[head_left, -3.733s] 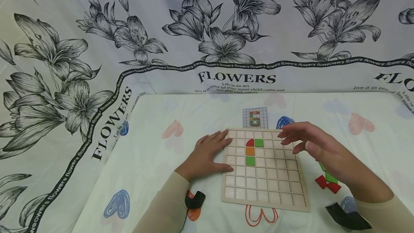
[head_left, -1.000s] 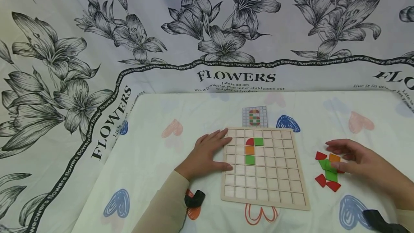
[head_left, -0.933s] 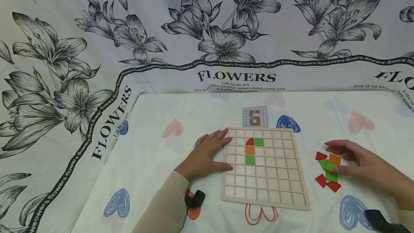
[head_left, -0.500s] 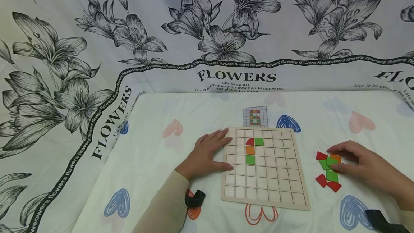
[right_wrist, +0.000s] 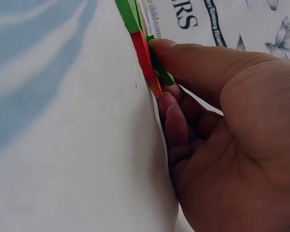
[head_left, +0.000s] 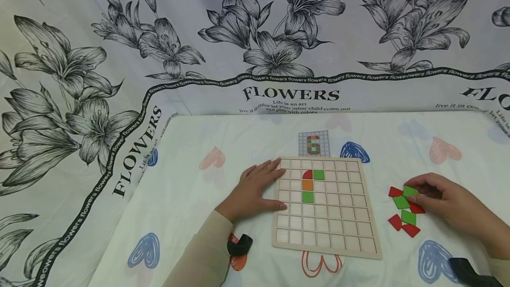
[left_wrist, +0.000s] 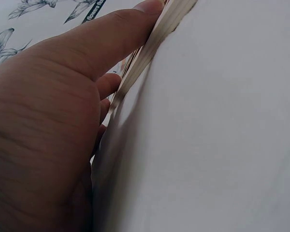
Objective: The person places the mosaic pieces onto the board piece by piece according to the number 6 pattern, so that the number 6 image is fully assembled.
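Observation:
My left hand [head_left: 253, 189] rests on the left edge of a pale wooden grid board [head_left: 338, 225], its fingertips and thumb on the rim. In the left wrist view the thumb [left_wrist: 106, 41] lies against the board's side [left_wrist: 159, 41]. On the board sit a red rounded tile [head_left: 308, 175], a green square [head_left: 318, 175], an orange square [head_left: 307, 185] and another green square [head_left: 308, 197]. Right of the board, my right hand [head_left: 450, 200] pinches a green square tile [head_left: 409, 191] between thumb and fingers, low over loose tiles. An orange tile [right_wrist: 155, 88] shows below it in the right wrist view.
Around the right hand lie red tiles [head_left: 395, 222] and green tiles [head_left: 408, 217]. Behind the board is a small gridded pattern card [head_left: 324, 137] with a coloured figure. A heart-print cloth [head_left: 191, 225] covers the table; a flower-print cloth [head_left: 223, 52] hangs behind.
From over the board, my right hand has moved right to the loose tiles. It has taken a green tile and shifted it slightly away from me, uncovering a red one. The left hand stays put.

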Tool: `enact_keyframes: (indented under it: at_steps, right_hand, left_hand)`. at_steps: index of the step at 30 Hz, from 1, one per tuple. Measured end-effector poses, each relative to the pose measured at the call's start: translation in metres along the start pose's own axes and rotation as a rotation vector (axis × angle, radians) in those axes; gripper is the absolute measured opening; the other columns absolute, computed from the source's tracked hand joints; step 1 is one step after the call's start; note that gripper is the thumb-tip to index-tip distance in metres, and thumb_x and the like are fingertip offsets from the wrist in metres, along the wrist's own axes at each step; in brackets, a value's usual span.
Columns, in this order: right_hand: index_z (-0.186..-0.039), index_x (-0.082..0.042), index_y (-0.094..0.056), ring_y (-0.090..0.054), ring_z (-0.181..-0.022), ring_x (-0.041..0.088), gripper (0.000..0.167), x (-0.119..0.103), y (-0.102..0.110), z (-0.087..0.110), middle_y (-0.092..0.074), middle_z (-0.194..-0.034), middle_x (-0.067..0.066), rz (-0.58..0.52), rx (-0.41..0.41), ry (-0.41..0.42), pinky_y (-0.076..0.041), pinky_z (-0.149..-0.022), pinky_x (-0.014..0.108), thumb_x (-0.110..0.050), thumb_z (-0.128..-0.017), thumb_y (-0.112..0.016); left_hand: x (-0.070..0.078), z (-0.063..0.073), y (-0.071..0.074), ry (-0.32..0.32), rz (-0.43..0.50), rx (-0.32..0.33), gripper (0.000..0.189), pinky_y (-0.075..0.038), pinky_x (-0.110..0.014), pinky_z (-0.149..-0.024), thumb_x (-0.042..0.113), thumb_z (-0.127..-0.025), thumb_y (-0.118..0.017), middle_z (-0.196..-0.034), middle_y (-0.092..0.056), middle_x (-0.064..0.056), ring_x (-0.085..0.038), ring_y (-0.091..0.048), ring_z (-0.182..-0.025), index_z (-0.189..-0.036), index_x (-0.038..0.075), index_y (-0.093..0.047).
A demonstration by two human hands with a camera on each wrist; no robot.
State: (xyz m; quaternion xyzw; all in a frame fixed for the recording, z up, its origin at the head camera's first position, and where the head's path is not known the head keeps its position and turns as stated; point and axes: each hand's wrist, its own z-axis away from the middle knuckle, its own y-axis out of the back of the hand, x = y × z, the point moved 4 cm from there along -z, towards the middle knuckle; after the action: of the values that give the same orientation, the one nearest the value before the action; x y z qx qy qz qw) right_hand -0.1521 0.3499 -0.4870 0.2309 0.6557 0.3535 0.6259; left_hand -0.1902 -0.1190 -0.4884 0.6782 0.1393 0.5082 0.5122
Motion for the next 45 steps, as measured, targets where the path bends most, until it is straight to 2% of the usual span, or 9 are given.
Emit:
enact_keyframes:
  at_steps: [5, 12, 19, 26, 33, 36, 41, 43, 45]
  right_hand:
    - [-0.125, -0.008, -0.074, -0.056, -0.086, 0.008, 0.027, 0.002, 0.001, 0.001, -0.066, -0.105, 0.003, 0.015, 0.035, -0.016, -0.044, -0.073, 0.011, -0.015, -0.1, -0.082]
    - [-0.125, -0.007, -0.075, -0.058, -0.088, 0.003, 0.021, 0.005, 0.004, 0.001, -0.071, -0.111, 0.005, -0.009, 0.058, -0.054, -0.042, -0.075, 0.008, -0.013, -0.105, -0.075]
    - [-0.126, -0.005, -0.075, -0.06, -0.088, 0.001, 0.023, 0.006, 0.006, 0.001, -0.073, -0.108, -0.003, -0.035, 0.087, -0.062, -0.042, -0.076, 0.007, -0.014, -0.105, -0.076]
    - [-0.127, -0.004, -0.076, -0.056, -0.089, -0.005, 0.026, 0.007, 0.007, 0.002, -0.073, -0.119, 0.014, -0.022, 0.11, -0.11, -0.042, -0.073, 0.008, -0.021, -0.106, -0.075]
    - [-0.131, -0.002, -0.075, -0.054, -0.091, -0.01, 0.031, 0.006, 0.009, 0.003, -0.072, -0.125, 0.018, -0.028, 0.141, -0.124, -0.045, -0.073, 0.005, -0.022, -0.108, -0.073]
    - [-0.132, -0.001, -0.075, -0.054, -0.092, -0.011, 0.031, 0.005, 0.01, 0.003, -0.072, -0.125, 0.014, -0.031, 0.141, -0.121, -0.045, -0.073, 0.005, -0.02, -0.108, -0.073]
    - [-0.13, -0.002, -0.074, -0.059, -0.091, -0.009, 0.029, 0.004, 0.01, 0.003, -0.073, -0.114, -0.012, -0.067, 0.147, -0.111, -0.044, -0.075, 0.004, -0.02, -0.108, -0.073]
    - [-0.129, -0.002, -0.074, -0.062, -0.089, -0.006, 0.028, 0.003, 0.011, 0.003, -0.074, -0.11, -0.014, -0.095, 0.149, -0.108, -0.045, -0.076, 0.005, -0.02, -0.107, -0.074]
    - [-0.128, -0.002, -0.073, -0.065, -0.087, -0.002, 0.027, 0.002, 0.011, 0.004, -0.077, -0.107, -0.008, -0.121, 0.149, -0.1, -0.046, -0.076, 0.005, -0.019, -0.107, -0.074]
  left_hand:
    - [0.0, 0.0, 0.0, -0.001, -0.001, -0.001, 0.094, -0.009, -0.046, -0.13, 0.068, -0.09, -0.08, -0.178, -0.017, 0.018, -0.003, -0.008, -0.162, -0.168, 0.03, -0.046]
    - [0.001, 0.0, 0.001, -0.001, 0.005, 0.001, 0.094, -0.008, -0.046, -0.129, 0.068, -0.089, -0.08, -0.178, -0.017, 0.018, -0.003, -0.008, -0.162, -0.168, 0.03, -0.046]
    - [0.001, -0.001, 0.001, -0.004, 0.0, -0.003, 0.095, -0.008, -0.046, -0.13, 0.069, -0.09, -0.079, -0.178, -0.017, 0.017, -0.003, -0.007, -0.162, -0.169, 0.03, -0.044]
    - [0.001, 0.001, 0.003, -0.017, 0.012, 0.002, 0.095, -0.009, -0.048, -0.129, 0.068, -0.09, -0.08, -0.179, -0.019, 0.015, -0.005, -0.009, -0.162, -0.169, 0.028, -0.045]
    - [0.001, 0.0, 0.002, -0.022, 0.01, 0.003, 0.095, -0.009, -0.048, -0.13, 0.069, -0.09, -0.079, -0.179, -0.019, 0.015, -0.006, -0.009, -0.163, -0.169, 0.028, -0.045]
    - [0.001, 0.0, 0.002, -0.02, 0.014, 0.003, 0.095, -0.009, -0.05, -0.13, 0.069, -0.09, -0.079, -0.179, -0.019, 0.016, -0.007, -0.009, -0.163, -0.169, 0.028, -0.045]
    - [0.001, 0.0, 0.002, -0.006, 0.017, -0.002, 0.095, -0.008, -0.048, -0.13, 0.07, -0.09, -0.079, -0.178, -0.018, 0.018, -0.005, -0.008, -0.162, -0.169, 0.03, -0.045]
    - [0.001, 0.0, 0.002, 0.0, 0.013, -0.004, 0.095, -0.007, -0.046, -0.13, 0.07, -0.09, -0.079, -0.178, -0.017, 0.019, -0.003, -0.008, -0.162, -0.169, 0.03, -0.045]
    - [0.001, 0.0, 0.002, 0.002, 0.01, -0.004, 0.095, -0.007, -0.046, -0.13, 0.07, -0.09, -0.079, -0.178, -0.017, 0.019, -0.003, -0.007, -0.162, -0.169, 0.03, -0.045]
